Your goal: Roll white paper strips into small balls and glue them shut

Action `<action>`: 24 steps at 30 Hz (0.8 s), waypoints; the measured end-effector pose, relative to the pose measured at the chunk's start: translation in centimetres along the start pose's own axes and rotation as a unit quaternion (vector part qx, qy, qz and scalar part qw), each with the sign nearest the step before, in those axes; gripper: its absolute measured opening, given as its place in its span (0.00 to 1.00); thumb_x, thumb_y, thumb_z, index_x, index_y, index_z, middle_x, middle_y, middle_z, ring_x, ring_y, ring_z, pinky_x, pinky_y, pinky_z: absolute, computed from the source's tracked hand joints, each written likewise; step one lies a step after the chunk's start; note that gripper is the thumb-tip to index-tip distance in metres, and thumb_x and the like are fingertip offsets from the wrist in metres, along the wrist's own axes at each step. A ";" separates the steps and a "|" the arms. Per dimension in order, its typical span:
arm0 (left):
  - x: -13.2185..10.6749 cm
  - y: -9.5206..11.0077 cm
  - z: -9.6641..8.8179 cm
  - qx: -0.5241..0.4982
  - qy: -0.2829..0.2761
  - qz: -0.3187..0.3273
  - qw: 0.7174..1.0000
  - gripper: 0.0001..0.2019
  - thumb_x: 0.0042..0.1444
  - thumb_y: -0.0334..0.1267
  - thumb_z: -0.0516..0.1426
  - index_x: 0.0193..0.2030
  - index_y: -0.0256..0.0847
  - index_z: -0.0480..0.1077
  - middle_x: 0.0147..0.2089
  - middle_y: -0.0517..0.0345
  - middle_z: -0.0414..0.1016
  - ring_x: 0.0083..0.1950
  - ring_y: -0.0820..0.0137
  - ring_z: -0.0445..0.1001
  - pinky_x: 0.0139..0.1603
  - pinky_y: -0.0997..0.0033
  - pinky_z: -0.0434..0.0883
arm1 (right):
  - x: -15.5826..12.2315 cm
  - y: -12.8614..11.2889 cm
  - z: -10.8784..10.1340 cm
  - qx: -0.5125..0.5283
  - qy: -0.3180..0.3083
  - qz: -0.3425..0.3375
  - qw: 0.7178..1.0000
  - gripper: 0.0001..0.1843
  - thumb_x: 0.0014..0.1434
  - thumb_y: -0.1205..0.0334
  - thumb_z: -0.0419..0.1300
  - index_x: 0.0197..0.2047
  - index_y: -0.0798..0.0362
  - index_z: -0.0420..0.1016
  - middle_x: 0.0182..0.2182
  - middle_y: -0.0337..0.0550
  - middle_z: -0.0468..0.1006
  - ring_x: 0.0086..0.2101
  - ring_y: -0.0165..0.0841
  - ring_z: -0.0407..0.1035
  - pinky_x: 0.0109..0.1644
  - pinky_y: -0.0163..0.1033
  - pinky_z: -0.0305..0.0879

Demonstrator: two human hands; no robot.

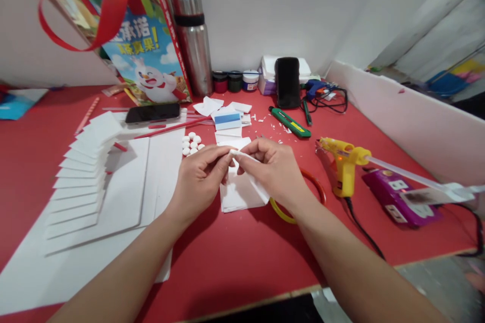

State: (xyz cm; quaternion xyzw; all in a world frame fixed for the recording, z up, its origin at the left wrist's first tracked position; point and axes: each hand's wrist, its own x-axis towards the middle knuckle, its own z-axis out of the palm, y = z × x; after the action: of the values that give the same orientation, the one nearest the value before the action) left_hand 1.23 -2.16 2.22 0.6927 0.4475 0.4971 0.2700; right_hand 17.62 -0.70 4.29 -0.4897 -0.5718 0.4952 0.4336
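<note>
My left hand [200,176] and my right hand [275,169] meet over the red table [235,257], both pinching one small rolled strip of white paper [239,154] between thumb and fingers. Under my hands lies a white paper sheet [238,197]. A cluster of small white pellets [191,144] sits just beyond my left hand. A red and yellow ring [317,186] lies partly under my right wrist.
A stepped white paper model [81,176] on white sheets lies left. A yellow glue gun [343,164] and purple power strip [394,192] stand right. Behind are a green cutter [290,122], two phones [152,112], a steel flask [193,43], paint pots [235,81] and a colourful bag [140,35].
</note>
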 end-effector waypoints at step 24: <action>0.3 0.2 -0.2 -0.188 -0.048 -0.114 0.974 0.07 0.63 0.33 0.61 0.44 0.39 0.82 0.29 0.59 0.79 0.27 0.73 0.77 0.31 0.74 0.77 | -0.3 0.0 -1.0 -0.028 -0.054 -0.083 0.995 0.07 0.61 0.63 0.65 0.31 0.54 0.75 0.23 0.38 0.80 0.26 0.28 0.74 0.29 0.33 0.66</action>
State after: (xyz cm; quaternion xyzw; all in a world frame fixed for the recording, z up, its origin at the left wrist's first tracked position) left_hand 1.17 -2.02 2.54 0.5971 0.4085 0.5041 0.4716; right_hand 18.62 -0.87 4.42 -0.4249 -0.6469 0.4668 0.4279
